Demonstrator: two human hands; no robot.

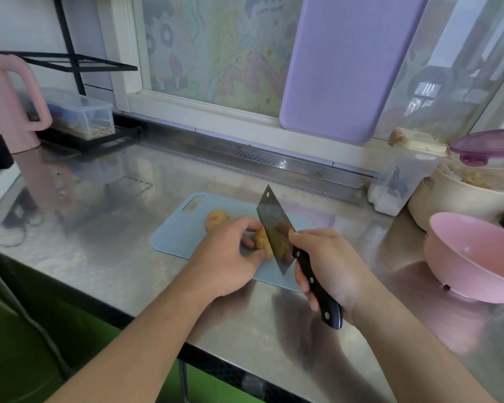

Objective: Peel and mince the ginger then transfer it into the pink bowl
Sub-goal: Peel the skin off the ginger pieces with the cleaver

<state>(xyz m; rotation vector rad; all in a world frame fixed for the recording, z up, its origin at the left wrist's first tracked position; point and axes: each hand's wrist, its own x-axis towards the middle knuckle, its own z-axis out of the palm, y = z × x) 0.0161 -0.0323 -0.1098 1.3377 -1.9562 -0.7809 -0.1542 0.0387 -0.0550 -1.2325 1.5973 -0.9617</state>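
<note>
Head view: the left hand (230,251) is pinching the tan, knobbly ginger piece (263,242) on the pale blue plastic cutting board (175,237), grip clamped around it. The right hand (329,269) is gripping the black-handled steel cleaver (274,225), blade against the ginger. The round pink plastic bowl (474,257) is sitting right of the board on the shiny steel bench (99,228).

Single head view: looks forward and down, close over steel counter (105,257), facing window (216,53) behind it.
</note>
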